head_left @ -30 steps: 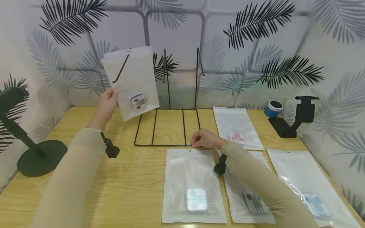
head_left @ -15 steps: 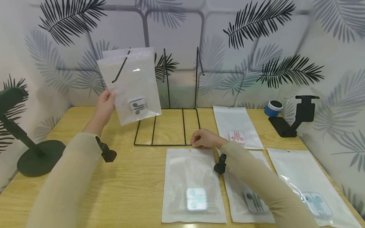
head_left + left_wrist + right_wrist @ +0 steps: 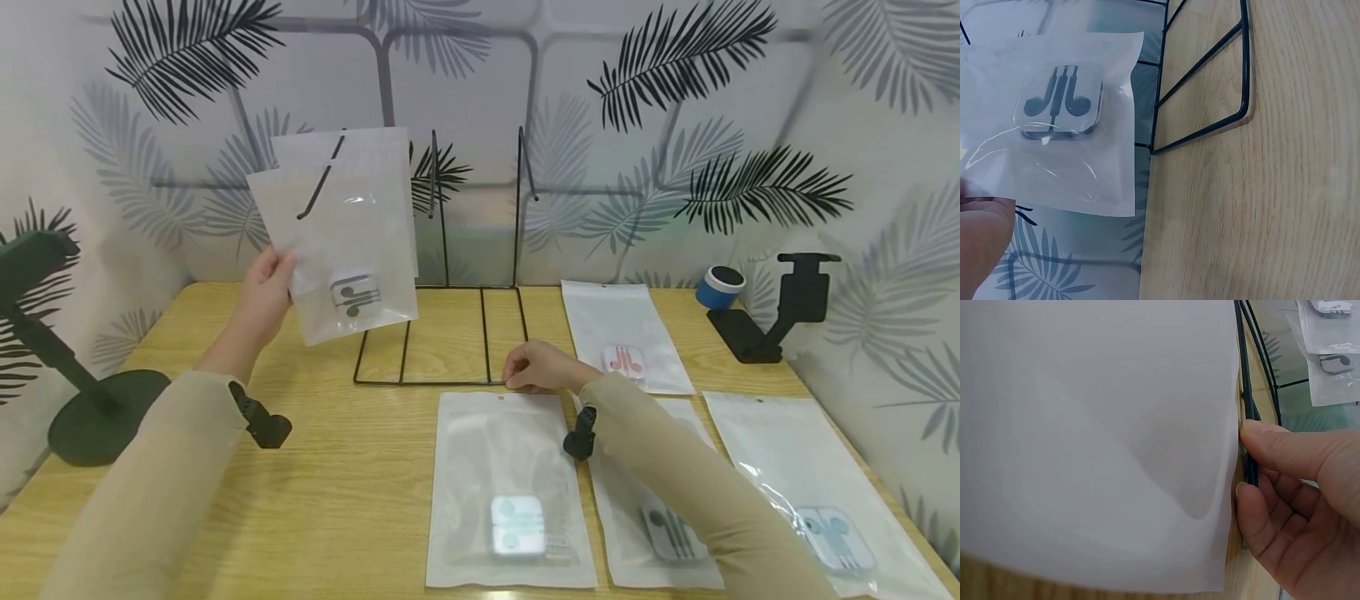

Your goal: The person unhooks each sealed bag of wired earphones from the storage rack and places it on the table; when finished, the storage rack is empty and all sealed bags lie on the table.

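Note:
My left hand [image 3: 262,292] pinches the left edge of a white earphone bag [image 3: 333,237] by thumb and fingers. The bag shows dark earphones in a clear case [image 3: 1057,103]. A black rod of the wire rack [image 3: 420,383] passes through its top, and the bag tilts on it. Behind it on the same rod hangs another white bag [image 3: 378,142]. My right hand [image 3: 547,365] pinches the rack's front base bar between thumb and index finger, the other fingers curled, as the right wrist view shows. Just below that hand lies a flat bag [image 3: 468,467] with a pale case.
More earphone bags lie to the right: one with pink earphones [image 3: 611,312], one with grey earphones [image 3: 622,533] partly under my right sleeve, one with pale blue earphones [image 3: 772,467]. A dark green lamp [image 3: 105,417], a black phone stand [image 3: 802,292] and a blue jar [image 3: 716,292] stand at the sides.
My left hand has drawn the front bag along the rod toward me, slightly left and down. More of the bag behind shows. My right hand stays on the rack's bar.

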Demonstrator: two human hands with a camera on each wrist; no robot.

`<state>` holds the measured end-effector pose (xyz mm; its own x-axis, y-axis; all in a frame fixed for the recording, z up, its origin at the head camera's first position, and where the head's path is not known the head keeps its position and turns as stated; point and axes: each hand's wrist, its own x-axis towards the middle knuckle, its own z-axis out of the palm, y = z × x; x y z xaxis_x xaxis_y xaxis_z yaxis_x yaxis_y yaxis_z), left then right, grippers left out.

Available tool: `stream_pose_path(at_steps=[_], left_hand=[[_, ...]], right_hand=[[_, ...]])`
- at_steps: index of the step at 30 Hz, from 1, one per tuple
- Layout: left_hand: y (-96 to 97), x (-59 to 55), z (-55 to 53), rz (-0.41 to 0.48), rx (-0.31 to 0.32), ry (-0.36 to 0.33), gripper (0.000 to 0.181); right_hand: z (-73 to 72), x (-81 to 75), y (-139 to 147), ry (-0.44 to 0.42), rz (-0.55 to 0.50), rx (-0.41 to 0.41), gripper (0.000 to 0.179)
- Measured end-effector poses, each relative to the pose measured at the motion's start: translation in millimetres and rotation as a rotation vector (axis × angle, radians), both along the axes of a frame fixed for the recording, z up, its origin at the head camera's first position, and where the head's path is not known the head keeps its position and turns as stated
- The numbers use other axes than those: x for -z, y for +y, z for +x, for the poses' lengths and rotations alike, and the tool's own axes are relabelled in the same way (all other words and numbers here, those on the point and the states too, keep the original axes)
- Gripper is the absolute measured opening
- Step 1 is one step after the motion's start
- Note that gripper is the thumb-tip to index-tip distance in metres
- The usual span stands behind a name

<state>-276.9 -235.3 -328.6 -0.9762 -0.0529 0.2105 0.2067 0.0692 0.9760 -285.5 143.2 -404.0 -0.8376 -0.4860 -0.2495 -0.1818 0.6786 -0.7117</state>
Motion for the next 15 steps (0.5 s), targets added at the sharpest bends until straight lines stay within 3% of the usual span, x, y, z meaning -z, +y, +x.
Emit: stream_pose_path(at_steps=[7, 15], left_hand=[[-2.5, 1.3, 14.2, -0.040, 0.052, -0.032, 0.052], [-3.7, 1.2, 29.0, 0.040, 0.100, -0.050, 0.054]], right_hand=[[-0.8, 1.5, 1, -0.002, -0.012, -0.017, 0.005], [-1.6, 1.4, 1, 0.005, -0.004, -0.021, 0.005]])
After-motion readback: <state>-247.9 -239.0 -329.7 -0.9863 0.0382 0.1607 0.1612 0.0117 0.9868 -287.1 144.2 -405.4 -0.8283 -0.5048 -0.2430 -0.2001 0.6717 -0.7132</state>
